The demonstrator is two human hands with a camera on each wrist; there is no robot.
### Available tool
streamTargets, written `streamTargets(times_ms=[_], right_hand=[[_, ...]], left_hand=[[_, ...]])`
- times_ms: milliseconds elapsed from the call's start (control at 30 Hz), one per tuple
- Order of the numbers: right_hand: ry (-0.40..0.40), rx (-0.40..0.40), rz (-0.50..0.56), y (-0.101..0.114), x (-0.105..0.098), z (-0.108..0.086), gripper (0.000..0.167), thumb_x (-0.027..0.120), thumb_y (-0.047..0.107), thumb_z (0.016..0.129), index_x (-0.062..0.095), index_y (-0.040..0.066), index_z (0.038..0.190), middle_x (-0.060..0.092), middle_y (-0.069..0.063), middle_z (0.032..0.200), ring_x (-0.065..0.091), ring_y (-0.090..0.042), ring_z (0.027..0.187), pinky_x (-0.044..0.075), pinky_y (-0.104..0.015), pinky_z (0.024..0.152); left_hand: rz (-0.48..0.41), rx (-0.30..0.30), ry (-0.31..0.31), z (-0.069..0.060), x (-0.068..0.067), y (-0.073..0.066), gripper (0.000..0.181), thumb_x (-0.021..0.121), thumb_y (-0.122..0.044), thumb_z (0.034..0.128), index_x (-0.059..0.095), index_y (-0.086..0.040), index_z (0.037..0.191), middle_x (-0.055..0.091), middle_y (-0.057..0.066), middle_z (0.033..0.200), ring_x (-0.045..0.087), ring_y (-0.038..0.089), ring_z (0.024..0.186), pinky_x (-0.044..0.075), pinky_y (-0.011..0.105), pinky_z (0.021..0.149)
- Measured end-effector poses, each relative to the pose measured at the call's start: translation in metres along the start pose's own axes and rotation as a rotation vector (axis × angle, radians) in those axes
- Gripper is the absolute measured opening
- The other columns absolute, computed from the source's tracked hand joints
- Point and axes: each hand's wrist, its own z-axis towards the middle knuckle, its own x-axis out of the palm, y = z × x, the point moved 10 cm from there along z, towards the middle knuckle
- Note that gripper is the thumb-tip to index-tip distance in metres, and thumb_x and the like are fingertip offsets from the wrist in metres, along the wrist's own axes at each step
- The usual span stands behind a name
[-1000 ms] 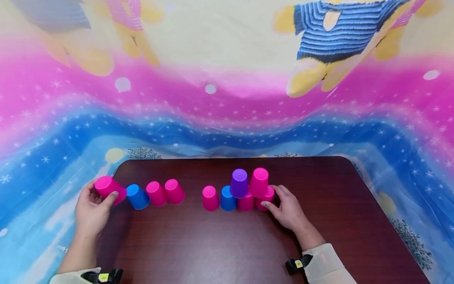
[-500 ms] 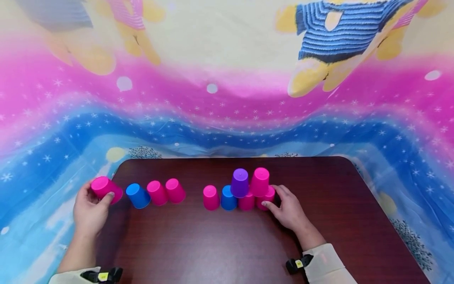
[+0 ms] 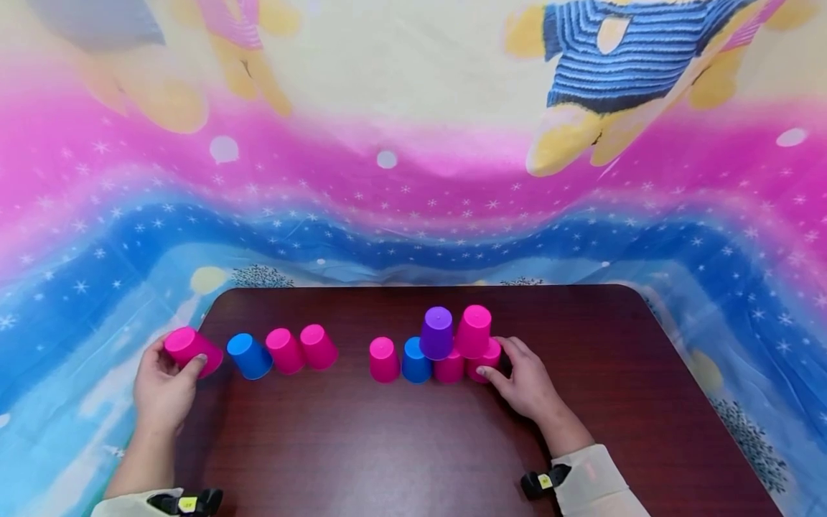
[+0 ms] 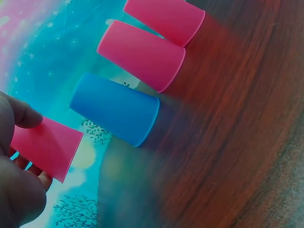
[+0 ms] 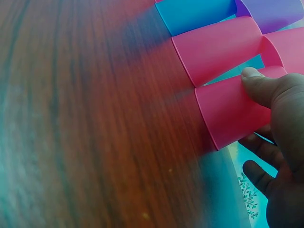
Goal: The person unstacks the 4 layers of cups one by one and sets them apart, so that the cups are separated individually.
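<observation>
Head view: the left hand grips a pink cup, tilted mouth down-right, by the desk's left edge, just left of the blue cup. Left wrist: a gap parts those two. Right wrist: the right hand pinches the end cup, touching the next cup.

**Printed cloth behind a dark table**

The table has reddish-brown wood grain and rounded far corners. The cloth, in cream, pink and blue, shows a striped blue sweater, white snowflakes, pale dots and small bushes.
</observation>
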Motion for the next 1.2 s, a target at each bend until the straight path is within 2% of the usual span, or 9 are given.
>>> streamTargets(times_ms=[200, 367, 600, 700, 900, 1200], right_hand=[[-0.006, 0.001, -0.011, 0.0, 0.0, -0.001, 0.062, 0.083, 0.035, 0.089, 0.059, 0.007, 0.139, 0.062, -0.004, 0.118, 0.066, -0.028, 0.106, 0.057, -0.049, 0.092], [-0.007, 0.004, -0.01, 0.0, 0.0, -0.003, 0.062, 0.084, 0.034, 0.089, 0.059, 0.007, 0.138, 0.063, -0.005, 0.118, 0.066, -0.029, 0.106, 0.057, -0.05, 0.092], [0.0, -0.003, -0.009, 0.001, 0.0, 0.0, 0.063, 0.083, 0.034, 0.089, 0.058, 0.007, 0.14, 0.062, -0.005, 0.12, 0.065, -0.028, 0.109, 0.056, -0.049, 0.095], [0.001, -0.001, -0.007, 0.002, -0.001, 0.0, 0.063, 0.084, 0.034, 0.089, 0.059, 0.006, 0.139, 0.062, -0.005, 0.12, 0.066, -0.029, 0.109, 0.056, -0.049, 0.095], [-0.003, -0.001, -0.008, 0.002, -0.001, 0.0, 0.063, 0.084, 0.035, 0.089, 0.059, 0.007, 0.139, 0.063, -0.006, 0.119, 0.066, -0.029, 0.109, 0.057, -0.05, 0.095], [-0.013, -0.019, -0.017, 0.001, 0.0, 0.0, 0.06, 0.084, 0.034, 0.089, 0.06, 0.006, 0.137, 0.063, -0.007, 0.119, 0.066, -0.03, 0.106, 0.057, -0.05, 0.091]], left_hand=[[-0.009, -0.003, 0.004, 0.003, 0.004, 0.009, 0.072, 0.065, -0.002, 0.098, 0.031, -0.009, 0.161, 0.041, 0.015, 0.158, 0.041, 0.017, 0.145, 0.035, 0.015, 0.113], [0.064, 0.002, 0.009, 0.005, 0.008, 0.017, 0.07, 0.066, -0.007, 0.0988, 0.032, -0.007, 0.16, 0.043, 0.018, 0.156, 0.044, 0.021, 0.143, 0.037, 0.017, 0.113], [0.11, -0.038, 0.024, 0.005, 0.012, 0.027, 0.075, 0.068, -0.013, 0.0994, 0.027, -0.012, 0.163, 0.037, 0.017, 0.163, 0.036, 0.035, 0.15, 0.035, 0.041, 0.121], [0.121, -0.058, 0.039, 0.005, 0.016, 0.031, 0.077, 0.069, -0.014, 0.0991, 0.026, -0.013, 0.164, 0.035, 0.016, 0.164, 0.034, 0.037, 0.151, 0.036, 0.046, 0.12], [0.105, -0.052, 0.04, 0.005, 0.021, 0.036, 0.076, 0.069, -0.011, 0.0983, 0.028, -0.01, 0.162, 0.036, 0.019, 0.163, 0.035, 0.038, 0.15, 0.035, 0.045, 0.12], [0.111, -0.059, 0.04, 0.009, 0.023, 0.044, 0.079, 0.07, -0.012, 0.0982, 0.026, -0.012, 0.163, 0.034, 0.018, 0.164, 0.033, 0.038, 0.151, 0.036, 0.047, 0.119]])
